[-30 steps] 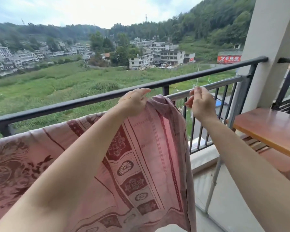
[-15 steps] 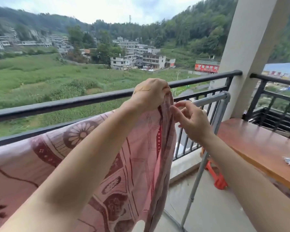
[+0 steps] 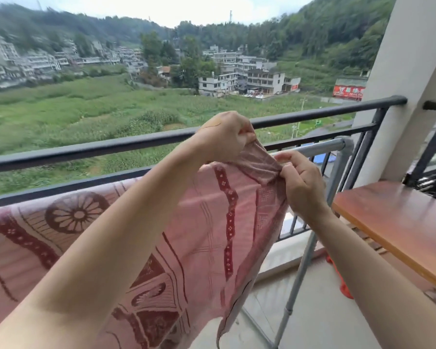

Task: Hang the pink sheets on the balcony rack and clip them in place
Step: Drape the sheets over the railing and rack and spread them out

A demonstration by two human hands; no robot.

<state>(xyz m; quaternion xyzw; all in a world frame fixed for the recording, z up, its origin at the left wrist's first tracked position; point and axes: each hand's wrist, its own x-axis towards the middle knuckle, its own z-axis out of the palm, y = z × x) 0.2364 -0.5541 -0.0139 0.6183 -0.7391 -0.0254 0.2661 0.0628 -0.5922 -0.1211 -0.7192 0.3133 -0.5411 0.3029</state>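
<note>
A pink sheet (image 3: 207, 222) with dark red floral patterns hangs over the silver rack bar (image 3: 320, 148), spreading left across the frame. Its right top edge is bunched up. My left hand (image 3: 224, 136) grips that bunched edge from above, fingers closed on the cloth. My right hand (image 3: 300, 177) pinches the same edge just to the right, below the bar. The rack's upright leg (image 3: 302, 268) drops to the floor at the right end. No clip is visible.
A black balcony railing (image 3: 111, 147) runs behind the rack. A white pillar (image 3: 408, 71) stands at the right. A wooden table top (image 3: 398, 225) sits at the right, close to the rack's end. Something orange (image 3: 340, 280) lies on the floor beneath it.
My right hand has moved from the bare bar onto the sheet's edge and closed on it. My left hand has gathered the edge into a bunch. The view shifted slightly.
</note>
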